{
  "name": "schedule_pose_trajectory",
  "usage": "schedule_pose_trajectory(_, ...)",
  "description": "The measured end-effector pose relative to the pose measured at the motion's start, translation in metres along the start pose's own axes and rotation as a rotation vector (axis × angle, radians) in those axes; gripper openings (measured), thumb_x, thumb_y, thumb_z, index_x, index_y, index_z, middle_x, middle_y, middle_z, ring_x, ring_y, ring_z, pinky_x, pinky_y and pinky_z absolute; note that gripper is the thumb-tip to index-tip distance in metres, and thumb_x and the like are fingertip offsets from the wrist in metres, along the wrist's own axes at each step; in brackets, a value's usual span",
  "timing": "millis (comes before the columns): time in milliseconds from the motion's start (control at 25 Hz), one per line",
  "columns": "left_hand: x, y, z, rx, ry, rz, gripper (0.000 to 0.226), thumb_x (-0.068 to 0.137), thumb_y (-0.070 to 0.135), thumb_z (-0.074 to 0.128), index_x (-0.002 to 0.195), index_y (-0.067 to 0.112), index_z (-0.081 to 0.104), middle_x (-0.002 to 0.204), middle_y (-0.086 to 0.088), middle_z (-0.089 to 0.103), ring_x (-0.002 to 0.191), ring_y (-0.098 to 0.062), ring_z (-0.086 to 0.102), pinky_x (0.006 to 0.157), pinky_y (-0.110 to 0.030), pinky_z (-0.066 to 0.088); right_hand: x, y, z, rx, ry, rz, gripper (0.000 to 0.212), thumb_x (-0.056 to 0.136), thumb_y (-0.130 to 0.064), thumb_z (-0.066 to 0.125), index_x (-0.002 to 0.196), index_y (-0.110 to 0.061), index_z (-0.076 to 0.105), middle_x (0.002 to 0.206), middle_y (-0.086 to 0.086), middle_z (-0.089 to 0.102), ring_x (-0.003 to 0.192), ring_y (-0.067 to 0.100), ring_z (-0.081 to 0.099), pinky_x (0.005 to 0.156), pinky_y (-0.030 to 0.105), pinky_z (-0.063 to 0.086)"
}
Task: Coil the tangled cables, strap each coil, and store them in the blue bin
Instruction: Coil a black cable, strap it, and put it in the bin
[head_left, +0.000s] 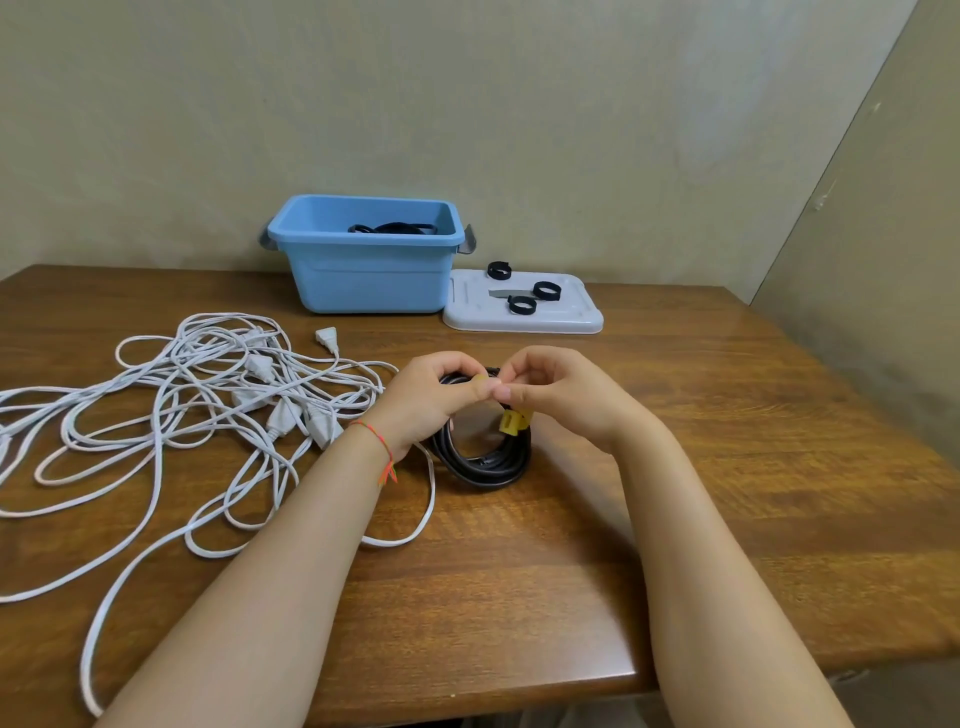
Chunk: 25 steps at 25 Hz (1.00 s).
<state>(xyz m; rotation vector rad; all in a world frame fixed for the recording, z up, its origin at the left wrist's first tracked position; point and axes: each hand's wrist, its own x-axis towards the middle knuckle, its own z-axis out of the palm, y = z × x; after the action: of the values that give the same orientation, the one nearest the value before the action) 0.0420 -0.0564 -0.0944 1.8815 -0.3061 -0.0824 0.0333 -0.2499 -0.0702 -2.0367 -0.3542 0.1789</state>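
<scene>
Where the two hands meet above the middle of the wooden table (675, 493), a black cable coil (485, 462) stands on edge beneath them, its upper arc hidden behind the fingers. Left hand (431, 397): fingers curled over the top of the coil, thumb and forefinger pinched together at something small; a trace of yellow shows at the pinch, too little to say what it is. Right hand (556, 389): fingers curled inward, tips pressed against the left fingertips; whether it grips the cable itself or only a strap end cannot be told. Just below the right fingers, a yellow strap (513, 421) wraps the right side of the coil. A red-orange thread bracelet (382, 447) sits on the left wrist. Left of the left hand, touching the forearm's edge, a tangle of white cables (208, 395) with several plugs spreads out; its loops run off the left frame edge, and one strand passes under the left forearm. Beyond the fingers, against the wall, the blue bin (363, 280) stands open; a black coil (395, 227) lies inside, mostly hidden by the front rim. Just right of the bin lies a grey lid (467, 312), flat, carrying three black strap rings (522, 305) and a small grey piece, indistinct.
</scene>
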Motion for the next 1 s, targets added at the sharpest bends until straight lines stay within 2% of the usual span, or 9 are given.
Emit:
schedule_pose_trajectory(120, 0.001, 0.001, 0.002, -0.037, 0.019, -0.028, 0.024, 0.096, 0.044, 0.06, 0.101, 0.023, 0.07, 0.076, 0.012, 0.061, 0.074, -0.009, 0.055, 0.068, -0.026, 0.043, 0.0, -0.001, 0.0, -0.004, 0.034, 0.003, 0.008, 0.093, -0.02, 0.068, 0.097, -0.014, 0.071, 0.082, 0.003, 0.071, 0.076, 0.012, 0.064, 0.081, 0.033, 0.054)
schedule_pose_trajectory(200, 0.004, -0.003, 0.001, -0.058, 0.084, -0.051, 0.025, 0.097, 0.043, 0.058, 0.115, 0.027, 0.062, 0.093, 0.007, 0.063, 0.085, -0.01, 0.058, 0.076, -0.027, 0.046, 0.001, -0.002, 0.002, 0.114, 0.112, -0.008, 0.01, 0.095, -0.017, 0.064, 0.096, -0.009, 0.07, 0.079, 0.003, 0.069, 0.073, 0.014, 0.063, 0.078, 0.034, 0.054)
schedule_pose_trajectory(320, 0.009, -0.008, 0.0, -0.143, 0.152, -0.092, 0.053, 0.093, 0.036, 0.067, 0.139, 0.025, 0.044, 0.116, -0.002, 0.062, 0.098, -0.013, 0.061, 0.089, -0.034, 0.05, 0.005, -0.003, 0.017, 0.402, 0.089, 0.012, 0.011, 0.098, -0.009, 0.058, 0.096, -0.009, 0.068, 0.08, 0.002, 0.066, 0.065, 0.012, 0.057, 0.064, 0.028, 0.051)
schedule_pose_trajectory(400, 0.011, -0.009, 0.002, -0.112, 0.214, -0.073, 0.053, 0.094, 0.032, 0.066, 0.14, 0.018, 0.043, 0.117, -0.001, 0.062, 0.1, -0.013, 0.061, 0.092, -0.034, 0.05, 0.007, -0.005, 0.033, 0.488, 0.068, 0.039, 0.014, 0.098, -0.007, 0.055, 0.096, -0.01, 0.068, 0.078, 0.002, 0.065, 0.056, 0.009, 0.049, 0.051, 0.021, 0.043)
schedule_pose_trajectory(480, 0.012, -0.008, 0.004, -0.109, 0.257, -0.037, 0.04, 0.096, 0.03, 0.063, 0.131, 0.018, 0.049, 0.116, 0.001, 0.064, 0.107, -0.013, 0.061, 0.095, -0.034, 0.049, 0.008, -0.008, 0.044, 0.561, 0.115, 0.069, 0.014, 0.099, -0.01, 0.055, 0.101, -0.01, 0.07, 0.077, 0.002, 0.063, 0.057, 0.008, 0.048, 0.049, 0.018, 0.039)
schedule_pose_trajectory(600, 0.013, -0.009, 0.002, -0.282, 0.281, -0.044, 0.02, 0.098, 0.023, 0.061, 0.116, 0.017, 0.055, 0.099, 0.0, 0.067, 0.093, -0.015, 0.063, 0.088, -0.037, 0.053, 0.011, -0.006, 0.05, 0.564, 0.191, 0.069, 0.017, 0.099, -0.019, 0.058, 0.106, -0.014, 0.073, 0.079, 0.002, 0.065, 0.07, 0.014, 0.056, 0.056, 0.022, 0.041)
schedule_pose_trajectory(720, 0.01, -0.005, 0.004, -0.539, 0.211, -0.143, 0.019, 0.098, 0.016, 0.06, 0.116, 0.013, 0.056, 0.078, -0.002, 0.065, 0.067, -0.013, 0.061, 0.072, -0.037, 0.054, 0.012, -0.003, 0.055, 0.553, 0.216, 0.037, 0.017, 0.098, -0.021, 0.059, 0.104, -0.017, 0.074, 0.081, 0.003, 0.068, 0.079, 0.019, 0.059, 0.062, 0.025, 0.041)
schedule_pose_trajectory(880, 0.01, -0.004, 0.002, -0.659, 0.105, -0.216, 0.028, 0.1, 0.019, 0.054, 0.124, 0.004, 0.054, 0.065, -0.002, 0.056, 0.053, -0.013, 0.052, 0.061, -0.032, 0.048, 0.012, -0.003, 0.055, 0.574, 0.242, 0.034, 0.019, 0.099, -0.013, 0.057, 0.111, -0.013, 0.072, 0.08, 0.002, 0.069, 0.071, 0.011, 0.062, 0.057, 0.021, 0.041)
schedule_pose_trajectory(1000, 0.007, 0.003, 0.003, -0.783, 0.063, -0.245, 0.033, 0.105, 0.03, 0.042, 0.115, 0.004, 0.058, 0.065, -0.005, 0.051, 0.051, -0.016, 0.048, 0.054, -0.029, 0.047, 0.011, -0.004, 0.056, 0.646, 0.228, 0.036, 0.024, 0.1, -0.009, 0.054, 0.117, -0.011, 0.07, 0.079, 0.005, 0.067, 0.066, 0.014, 0.062, 0.052, 0.018, 0.043)
